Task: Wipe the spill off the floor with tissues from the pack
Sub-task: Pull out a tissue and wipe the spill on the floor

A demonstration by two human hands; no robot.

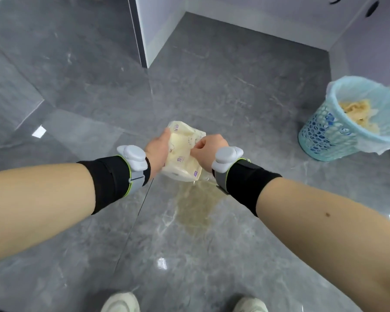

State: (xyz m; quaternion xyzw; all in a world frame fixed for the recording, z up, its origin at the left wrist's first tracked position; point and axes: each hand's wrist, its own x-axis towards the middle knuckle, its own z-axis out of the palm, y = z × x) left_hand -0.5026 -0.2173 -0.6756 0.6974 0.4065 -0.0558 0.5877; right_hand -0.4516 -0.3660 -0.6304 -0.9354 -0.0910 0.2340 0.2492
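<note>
While you stand over the grey floor (pixel 77 86), your left hand (pixel 159 152) clasps the tissue pack (pixel 182 154) on its left side, and your right hand (pixel 208 152) is closed on its right edge. Below the pack lies the yellowish spill (pixel 196 208). Far right stands a blue bin (pixel 324 136).

Both shoes (pixel 185 303) cut off by lower edge; pack (pixel 182 154) print too small to read; spill's (pixel 197 208) far end hidden behind pack.

Both hands, left (pixel 157 152) and right (pixel 208 149), gripping tissue pack (pixel 182 154), above yellowish spill (pixel 196 206)
</note>
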